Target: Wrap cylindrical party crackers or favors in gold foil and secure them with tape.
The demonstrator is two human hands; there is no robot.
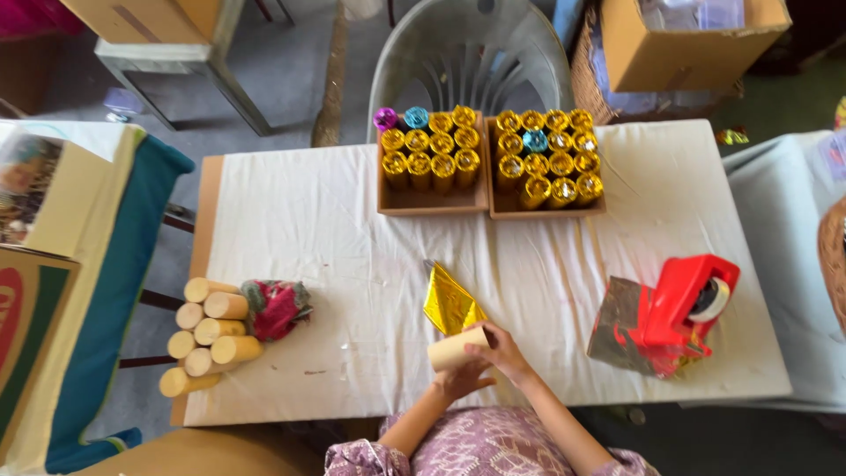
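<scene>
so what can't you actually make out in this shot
- Head view: the cardboard tube is partly covered by the right hand and left hand, so its near end is hidden.
- The gold foil sheet tucks behind the tube; its lower edge is unseen.
- The red tape dispenser hides part of the shiny sheet stack.
- The foil-wrapped tubes in the two boxes show only their tops.

Red tape dispenser [683, 304], stacked bare tubes [207, 335], grey chair [471, 53].

matt cardboard tube [455, 347] is lying against glossy gold foil [450, 302]; white cloth table cover [308, 229] is looking matt; tape dispenser [687, 304] is showing glossy red plastic.
</scene>
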